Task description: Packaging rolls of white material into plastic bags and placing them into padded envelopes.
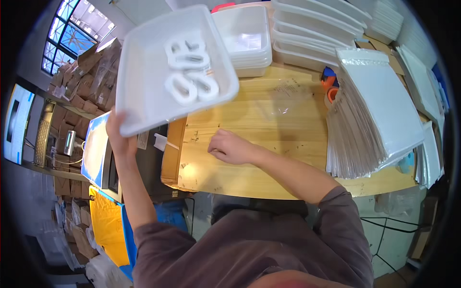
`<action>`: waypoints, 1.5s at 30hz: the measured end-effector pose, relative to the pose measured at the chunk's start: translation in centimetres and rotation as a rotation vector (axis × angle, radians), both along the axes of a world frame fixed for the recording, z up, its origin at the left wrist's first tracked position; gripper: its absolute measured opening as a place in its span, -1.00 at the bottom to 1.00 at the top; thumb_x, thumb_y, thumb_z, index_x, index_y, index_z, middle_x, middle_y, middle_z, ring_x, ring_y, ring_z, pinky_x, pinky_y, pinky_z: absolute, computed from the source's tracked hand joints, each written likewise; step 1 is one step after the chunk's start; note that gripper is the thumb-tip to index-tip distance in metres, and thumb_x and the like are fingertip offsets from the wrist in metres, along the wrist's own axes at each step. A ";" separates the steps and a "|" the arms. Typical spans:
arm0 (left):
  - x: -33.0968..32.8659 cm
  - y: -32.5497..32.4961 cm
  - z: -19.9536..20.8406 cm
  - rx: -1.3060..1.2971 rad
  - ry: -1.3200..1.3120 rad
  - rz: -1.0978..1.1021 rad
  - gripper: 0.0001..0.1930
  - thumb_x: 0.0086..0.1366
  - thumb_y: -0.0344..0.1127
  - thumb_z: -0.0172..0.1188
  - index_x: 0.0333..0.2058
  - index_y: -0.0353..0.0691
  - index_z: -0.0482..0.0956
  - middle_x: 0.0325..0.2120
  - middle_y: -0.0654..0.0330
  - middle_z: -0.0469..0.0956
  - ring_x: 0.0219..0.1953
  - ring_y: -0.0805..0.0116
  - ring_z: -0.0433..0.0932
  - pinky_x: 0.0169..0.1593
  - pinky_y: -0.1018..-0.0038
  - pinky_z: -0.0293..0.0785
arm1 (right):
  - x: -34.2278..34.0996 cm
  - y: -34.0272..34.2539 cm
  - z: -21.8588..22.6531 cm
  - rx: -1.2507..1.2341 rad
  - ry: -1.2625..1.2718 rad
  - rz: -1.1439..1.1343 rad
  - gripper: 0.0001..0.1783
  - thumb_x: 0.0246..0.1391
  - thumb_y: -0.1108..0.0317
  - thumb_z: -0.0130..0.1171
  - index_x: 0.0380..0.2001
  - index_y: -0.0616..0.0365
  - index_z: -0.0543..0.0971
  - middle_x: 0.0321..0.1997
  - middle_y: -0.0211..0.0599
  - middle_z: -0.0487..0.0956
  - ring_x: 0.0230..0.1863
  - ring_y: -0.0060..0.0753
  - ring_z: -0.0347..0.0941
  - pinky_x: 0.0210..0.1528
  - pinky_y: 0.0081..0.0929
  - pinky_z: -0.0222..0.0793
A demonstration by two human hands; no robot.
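Note:
A white plastic tub [144, 91] is raised and tilted above the table's far left side. My left hand [120, 132] grips its near left corner. Several white, thick-walled oval loops [181, 90] lie inside the tub in two groups; their exact kind is unclear. My right hand [231, 146] hovers over or rests on the left part of the wooden table [269, 163], fingers curled into a loose fist. Nothing shows sticking out of that fist. A crumpled clear plastic bag [285, 98] lies on the table beyond it.
Stacked white tubs [249, 62] stand at the back, beside more nested tubs [312, 48]. A tall fanned stack of white mailers [374, 110] fills the right side, with an orange tape roll [331, 94] next to it. Left are a cardboard box edge [173, 153] and a monitor [18, 125].

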State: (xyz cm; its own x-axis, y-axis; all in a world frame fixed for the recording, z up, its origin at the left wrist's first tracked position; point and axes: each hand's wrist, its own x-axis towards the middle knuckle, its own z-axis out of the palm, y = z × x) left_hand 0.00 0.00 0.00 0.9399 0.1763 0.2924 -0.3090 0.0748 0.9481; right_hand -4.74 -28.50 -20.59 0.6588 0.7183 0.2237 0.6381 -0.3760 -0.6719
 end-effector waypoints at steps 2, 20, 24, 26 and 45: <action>-5.1 0.8 -2.5 -0.004 0.047 0.031 -0.57 0.21 -0.29 0.14 0.04 -0.33 0.50 -0.14 0.02 0.50 -0.11 0.23 0.47 0.02 0.39 0.35 | -1.3 -0.1 -0.3 0.167 -0.073 -0.036 -0.55 0.22 0.37 0.17 0.17 0.15 0.45 0.02 -0.07 0.56 0.02 -0.15 0.44 0.12 -0.27 0.38; -17.1 9.9 -15.7 -0.241 0.360 0.016 -0.69 0.07 -0.31 0.27 -0.21 -0.27 0.50 -0.38 0.14 0.59 -0.44 0.45 0.52 -0.28 0.59 0.51 | 16.9 -1.3 9.5 1.761 1.120 -0.533 -0.19 0.30 0.00 0.22 0.33 0.37 0.16 0.18 0.17 0.36 0.06 -0.06 0.46 0.06 -0.27 0.57; -16.4 9.3 -14.6 -0.218 0.406 -0.027 -0.69 0.07 -0.33 0.27 -0.20 -0.31 0.50 -0.38 0.15 0.58 -0.43 0.46 0.51 -0.27 0.61 0.49 | 23.8 -1.9 8.7 1.643 0.950 -0.690 -0.11 0.24 -0.14 0.24 0.31 0.38 0.22 0.11 0.17 0.39 -0.03 -0.02 0.50 -0.02 -0.27 0.61; -16.0 9.0 -14.6 -0.216 0.402 -0.040 -0.71 0.08 -0.34 0.27 -0.22 -0.31 0.50 -0.39 0.16 0.58 -0.45 0.49 0.48 -0.29 0.63 0.47 | 26.9 -3.9 8.9 1.664 0.930 -0.728 -0.11 0.19 -0.18 0.28 0.29 0.32 0.29 0.05 0.14 0.42 -0.11 -0.04 0.52 -0.11 -0.29 0.61; -16.1 9.5 -14.2 -0.210 0.424 -0.086 -0.77 0.10 -0.39 0.28 -0.28 -0.31 0.51 -0.42 0.20 0.58 -0.48 0.56 0.40 -0.32 0.70 0.37 | 35.2 -14.7 26.1 -0.498 -0.697 -1.069 -0.62 0.37 0.03 -0.03 -0.21 0.14 0.55 -0.26 -0.01 0.67 -0.27 0.14 0.59 -0.18 0.00 0.47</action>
State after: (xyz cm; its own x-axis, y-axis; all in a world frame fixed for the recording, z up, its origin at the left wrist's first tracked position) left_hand -16.12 9.53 -14.24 0.9823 0.1073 -0.1536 0.1175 0.2860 0.9510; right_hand 30.46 -43.18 5.49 0.7958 0.0367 0.6044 0.0338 -0.9993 0.0162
